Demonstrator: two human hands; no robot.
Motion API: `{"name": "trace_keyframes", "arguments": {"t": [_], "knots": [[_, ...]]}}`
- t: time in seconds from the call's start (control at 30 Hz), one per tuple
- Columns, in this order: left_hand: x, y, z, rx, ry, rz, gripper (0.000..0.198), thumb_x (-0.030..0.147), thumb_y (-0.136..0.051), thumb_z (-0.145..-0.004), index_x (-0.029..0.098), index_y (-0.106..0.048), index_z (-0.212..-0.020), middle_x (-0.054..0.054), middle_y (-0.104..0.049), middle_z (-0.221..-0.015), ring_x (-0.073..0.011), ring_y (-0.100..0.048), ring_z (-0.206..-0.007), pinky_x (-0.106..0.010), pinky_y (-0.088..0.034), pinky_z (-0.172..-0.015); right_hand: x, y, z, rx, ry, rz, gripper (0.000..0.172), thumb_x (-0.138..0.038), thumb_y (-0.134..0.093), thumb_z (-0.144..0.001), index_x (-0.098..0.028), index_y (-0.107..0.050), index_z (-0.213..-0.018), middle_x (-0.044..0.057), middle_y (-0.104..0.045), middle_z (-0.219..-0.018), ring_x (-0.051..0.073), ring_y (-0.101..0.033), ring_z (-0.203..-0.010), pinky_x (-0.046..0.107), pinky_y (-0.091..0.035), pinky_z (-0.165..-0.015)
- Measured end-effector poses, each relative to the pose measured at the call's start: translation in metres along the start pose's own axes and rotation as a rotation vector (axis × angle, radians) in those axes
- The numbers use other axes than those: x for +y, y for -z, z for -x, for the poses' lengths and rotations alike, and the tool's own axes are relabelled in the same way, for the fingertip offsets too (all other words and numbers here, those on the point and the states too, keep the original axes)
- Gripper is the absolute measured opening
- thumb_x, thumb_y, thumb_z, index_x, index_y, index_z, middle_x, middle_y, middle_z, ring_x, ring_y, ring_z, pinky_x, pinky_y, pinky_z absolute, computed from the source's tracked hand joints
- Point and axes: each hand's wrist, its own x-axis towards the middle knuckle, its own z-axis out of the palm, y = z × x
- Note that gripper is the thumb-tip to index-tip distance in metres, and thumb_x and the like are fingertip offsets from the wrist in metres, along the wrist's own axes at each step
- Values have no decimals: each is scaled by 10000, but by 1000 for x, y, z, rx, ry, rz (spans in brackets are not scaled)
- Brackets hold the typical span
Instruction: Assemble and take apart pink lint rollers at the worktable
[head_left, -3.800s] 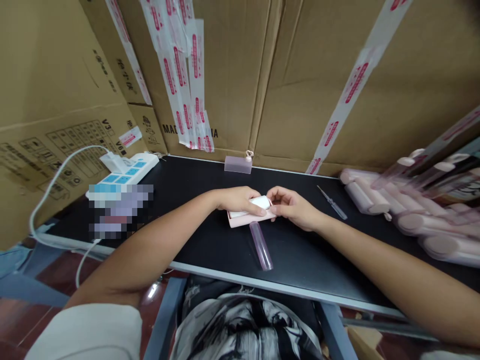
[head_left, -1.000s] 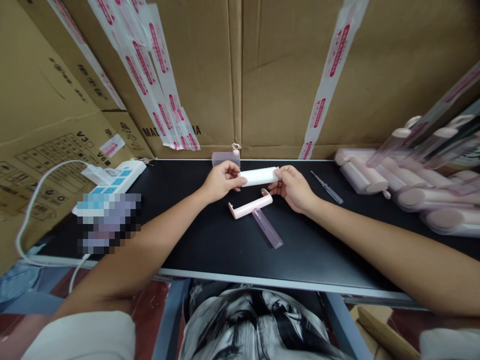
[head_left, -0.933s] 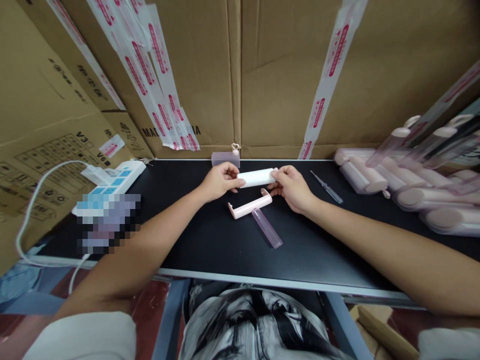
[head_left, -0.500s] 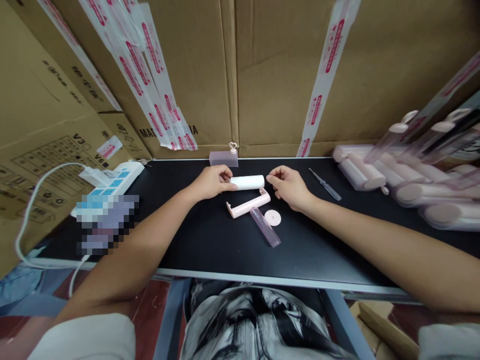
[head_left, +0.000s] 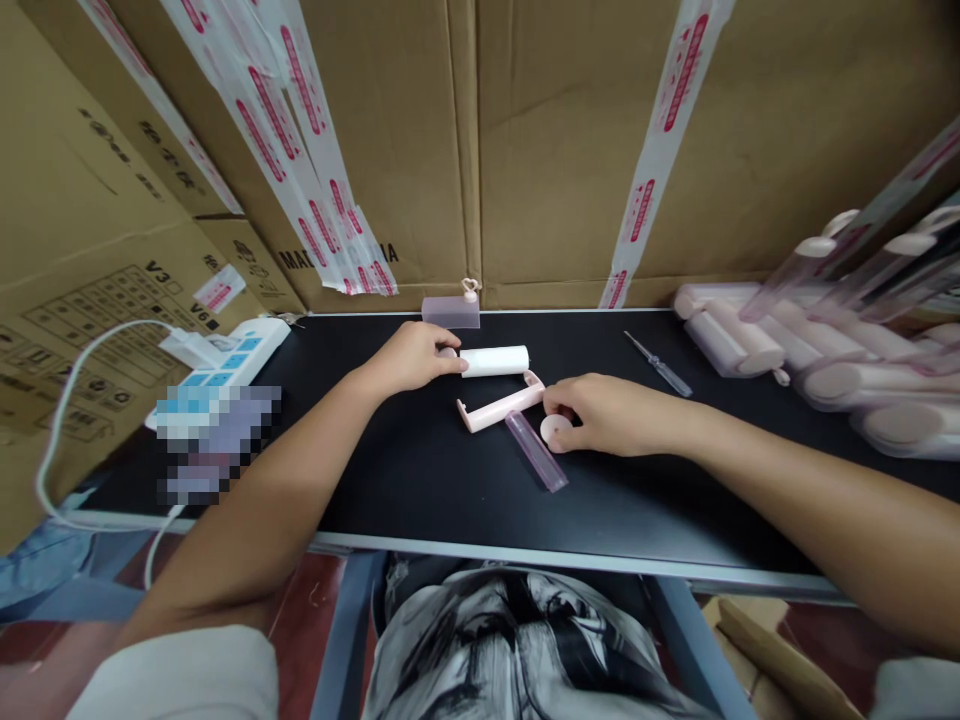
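Head: disc (head_left: pixel 556 431) in right hand (head_left: pixel 602 414)

From my end, I see brown cardboard standing in for walls. The back panel (head_left: pixel 570 150) carries a vertical crease and strips of clear tape (head_left: pixel 262 115) with red printing; the left panel (head_left: pixel 82 210) meets it at an angle, marked with black lettering and a printed grid. Below them I see a black surface (head_left: pixel 420 480) with a pale edge (head_left: pixel 525 561), blue-grey bars (head_left: pixel 343 640) beneath and a reddish floor (head_left: pixel 301 610). The light looks soft, leaving a faint sheen near the front.
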Motion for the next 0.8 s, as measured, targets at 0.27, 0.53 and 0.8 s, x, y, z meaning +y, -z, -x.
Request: {"name": "trace_keyframes", "arguments": {"t": [0.27, 0.53, 0.8], "knots": [[35, -10, 18, 121, -320, 108, 276, 373, -843, -781, 177, -756, -954, -63, -739, -975, -168, -663, -797, -297, -520, -757, -4, -1, -14, 318, -200, -945, 291, -434, -835, -769, -179, -703, -814, 18, -644, -639, 127, -560, -521, 260, -488, -456], [63, -29, 35, -77, -556, -87, 380, 396, -759, -901, 220, -721, -1236, -95, -767, -1202, -270, -718, -1100, -364, -515, -971, -20, -19, -14, 345, -210, -1214, 441, -263, -874, -697, -197, -657, -1075, -11, -672, -655, 133, -614, -556, 227, -519, -459], [63, -28, 36, -79, -533, -198, 368, 441, -687, -939, 249, -731, -1250, -55, -797, -1144, -259, -717, -991, -351, -494, -880, -28, -19, -12, 346, -150, -1197, 510, -409, -837, -748, -206, -567, -1130, -39, -636, -612, 140, -596, -539, 227, -485, -442]]}}
